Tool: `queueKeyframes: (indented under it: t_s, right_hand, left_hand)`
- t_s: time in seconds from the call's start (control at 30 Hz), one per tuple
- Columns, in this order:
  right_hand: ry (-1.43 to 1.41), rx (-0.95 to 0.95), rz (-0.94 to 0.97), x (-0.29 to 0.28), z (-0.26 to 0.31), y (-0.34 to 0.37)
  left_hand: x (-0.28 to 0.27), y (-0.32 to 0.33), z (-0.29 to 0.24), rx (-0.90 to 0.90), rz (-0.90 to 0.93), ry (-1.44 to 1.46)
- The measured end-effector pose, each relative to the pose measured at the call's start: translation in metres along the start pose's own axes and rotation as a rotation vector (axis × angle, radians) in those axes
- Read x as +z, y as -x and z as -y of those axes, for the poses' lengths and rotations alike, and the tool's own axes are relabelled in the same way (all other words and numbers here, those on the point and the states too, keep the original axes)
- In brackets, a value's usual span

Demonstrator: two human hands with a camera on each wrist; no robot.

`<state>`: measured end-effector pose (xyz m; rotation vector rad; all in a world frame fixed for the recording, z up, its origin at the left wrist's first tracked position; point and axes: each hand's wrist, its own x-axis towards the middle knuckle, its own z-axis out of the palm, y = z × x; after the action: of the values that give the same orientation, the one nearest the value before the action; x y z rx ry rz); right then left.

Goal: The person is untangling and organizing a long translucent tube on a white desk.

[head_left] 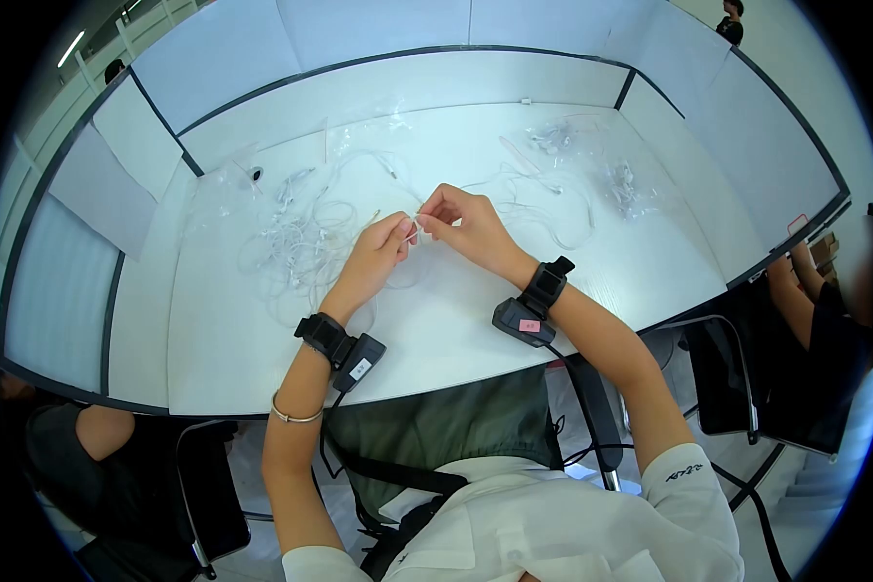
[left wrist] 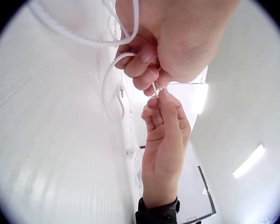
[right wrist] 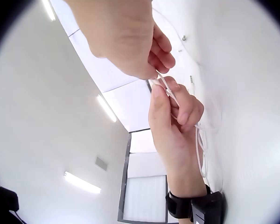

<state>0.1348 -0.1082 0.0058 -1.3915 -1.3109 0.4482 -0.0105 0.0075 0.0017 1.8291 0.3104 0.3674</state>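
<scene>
A thin white cable (right wrist: 200,151) runs through the fingers of my left hand (head_left: 383,250), which are curled round it, and loops down beside the wrist. My right hand (head_left: 470,228) pinches the same cable between thumb and fingertips, close against the left fingertips. In the left wrist view, white loops (left wrist: 105,84) hang from the left hand (left wrist: 177,42), and the right hand (left wrist: 163,144) meets it from below. The short stretch of cable between the two hands is partly hidden by fingers.
Tangled white cables (head_left: 306,242) lie on the left of the white table (head_left: 456,339). More cable (head_left: 563,233) and clear plastic bags (head_left: 630,194) are at the right. Low white partitions (head_left: 407,82) surround the table. People sit at both sides.
</scene>
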Motion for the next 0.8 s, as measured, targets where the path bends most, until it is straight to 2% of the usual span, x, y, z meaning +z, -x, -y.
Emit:
queueKeyframes:
  t_s: [0.23, 0.8]
  right_hand:
    - [0.192, -0.116, -0.01, 0.0, 0.011, 0.001]
    - [0.378, -0.261, 0.022, -0.003, 0.005, 0.001]
  left_hand:
    - [0.001, 0.001, -0.004, -0.05, 0.008, -0.008]
    - [0.001, 0.0, 0.004, -0.078, 0.043, -0.016]
